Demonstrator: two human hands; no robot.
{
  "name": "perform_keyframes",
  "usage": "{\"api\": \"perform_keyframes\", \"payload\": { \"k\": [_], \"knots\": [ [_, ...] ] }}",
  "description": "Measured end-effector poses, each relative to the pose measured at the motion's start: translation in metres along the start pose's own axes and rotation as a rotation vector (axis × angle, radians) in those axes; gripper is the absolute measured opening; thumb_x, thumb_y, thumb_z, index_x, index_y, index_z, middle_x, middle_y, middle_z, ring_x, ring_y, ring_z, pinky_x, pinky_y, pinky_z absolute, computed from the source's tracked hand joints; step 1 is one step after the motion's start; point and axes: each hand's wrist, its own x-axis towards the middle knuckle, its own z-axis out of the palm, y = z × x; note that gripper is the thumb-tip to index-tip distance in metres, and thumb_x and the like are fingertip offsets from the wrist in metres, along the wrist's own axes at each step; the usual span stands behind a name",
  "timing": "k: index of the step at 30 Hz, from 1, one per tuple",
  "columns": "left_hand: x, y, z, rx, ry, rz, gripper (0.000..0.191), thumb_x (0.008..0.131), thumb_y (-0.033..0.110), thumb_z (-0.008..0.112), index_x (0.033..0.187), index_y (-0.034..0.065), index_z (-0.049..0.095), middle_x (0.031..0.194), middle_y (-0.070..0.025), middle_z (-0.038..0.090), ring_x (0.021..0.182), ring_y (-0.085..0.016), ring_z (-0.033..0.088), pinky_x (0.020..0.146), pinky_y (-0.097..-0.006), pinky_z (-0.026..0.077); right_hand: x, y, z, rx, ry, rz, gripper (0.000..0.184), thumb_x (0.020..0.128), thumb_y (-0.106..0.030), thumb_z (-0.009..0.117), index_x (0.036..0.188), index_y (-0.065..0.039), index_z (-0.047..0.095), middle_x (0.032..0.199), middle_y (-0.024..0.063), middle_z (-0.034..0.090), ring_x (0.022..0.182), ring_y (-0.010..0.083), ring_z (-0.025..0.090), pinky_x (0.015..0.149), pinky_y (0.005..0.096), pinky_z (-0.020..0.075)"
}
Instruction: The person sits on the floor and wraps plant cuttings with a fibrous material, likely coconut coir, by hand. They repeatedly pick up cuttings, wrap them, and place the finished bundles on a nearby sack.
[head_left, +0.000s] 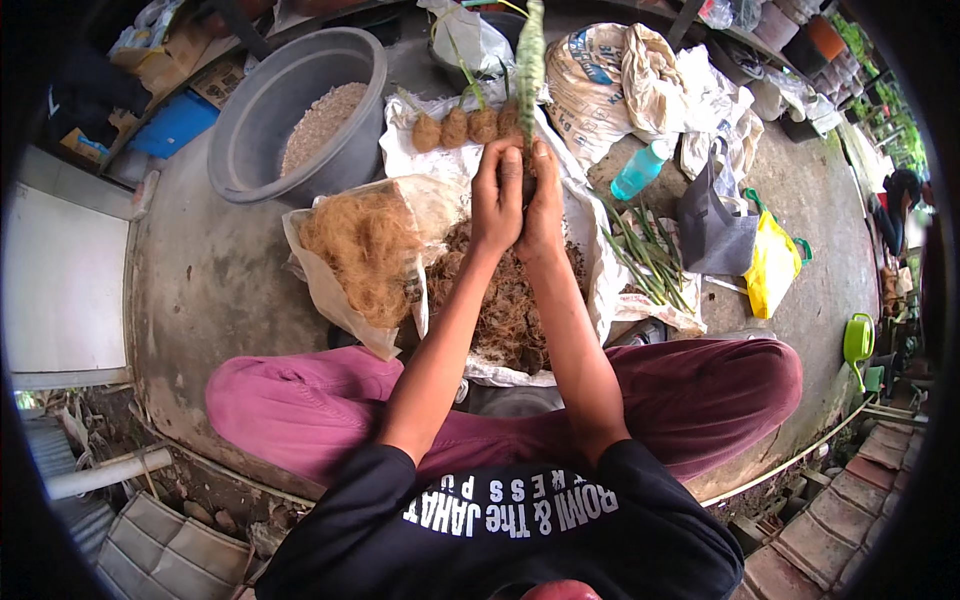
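Both my hands are cupped together at the far end of the white sack, pressed around the base of a mottled snake plant leaf (530, 67) that points away from me. My left hand (499, 187) closes on one side and my right hand (543, 191) on the other; a dark root clump shows only partly between them. Just beyond and to the left stands a row of several fibre-wrapped root balls (454, 127) with shoots. Below my hands lies a heap of brown fibrous growing medium (510, 315). An open bag of tan coconut fibre (360, 251) lies at the left.
A large grey tub (225, 161) with pale granules stands back left. Right of the sack are cut long leaves (649, 259), a turquoise bottle (639, 171), a grey bag (716, 232) and a yellow bag (772, 270). Printed sacks (592, 90) stand behind. A person (896, 202) is far right.
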Motion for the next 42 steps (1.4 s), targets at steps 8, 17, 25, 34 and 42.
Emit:
{"api": "perform_keyframes", "payload": {
  "k": [8,17,25,34,42],
  "knots": [
    [0.002,-0.020,0.002,0.380,-0.049,0.271,0.046,0.104,0.028,0.038,0.139,-0.0008,0.038,0.141,-0.0216,0.040,0.131,-0.035,0.040,0.110,-0.0445,0.027,-0.005,-0.008,0.002,0.019,0.085,0.014,0.046,0.103,-0.041,0.041,0.113,-0.001,0.061,0.093,0.0071,0.062,0.083,0.0145,0.060,0.075,0.0283,0.0494],
    [-0.019,-0.023,0.028,-0.124,-0.263,-0.133,0.066,0.103,0.046,0.038,0.147,-0.0005,0.022,0.150,-0.0183,0.027,0.141,-0.029,0.026,0.116,-0.0425,0.020,0.022,0.002,-0.058,-0.862,0.321,-0.341,0.027,0.097,-0.016,0.045,0.083,0.000,0.061,0.074,0.0106,0.067,0.068,0.0156,0.063,0.060,0.0330,0.0498],
    [-0.012,-0.012,0.017,-0.842,-0.095,-0.516,0.073,0.100,0.062,0.024,0.143,0.0060,0.039,0.138,-0.0137,0.049,0.126,-0.022,0.047,0.109,-0.0370,0.036,0.006,-0.026,-0.017,0.160,0.092,0.025,0.036,0.100,-0.034,0.043,0.086,-0.004,0.058,0.079,0.0060,0.059,0.071,0.0157,0.057,0.067,0.0286,0.0452],
    [-0.004,-0.006,-0.001,-1.177,-0.047,-0.572,0.071,0.098,0.060,0.029,0.145,0.0078,0.040,0.145,-0.0165,0.045,0.133,-0.026,0.044,0.113,-0.0404,0.033,-0.001,-0.015,0.002,-0.770,-0.133,-0.641,0.035,0.102,-0.024,0.041,0.112,0.003,0.061,0.113,0.0166,0.059,0.114,0.0266,0.049,0.102,0.0383,0.0330],
    [-0.015,0.024,0.013,-0.852,0.001,-0.315,0.031,0.087,0.028,0.073,0.101,0.0014,0.064,0.092,-0.0019,0.068,0.087,-0.006,0.058,0.082,-0.0253,0.046,-0.006,-0.034,0.004,-0.630,0.250,-0.625,0.029,0.101,-0.018,0.040,0.116,0.004,0.051,0.107,0.0121,0.054,0.103,0.0206,0.051,0.093,0.0341,0.0394]
  ]
}}
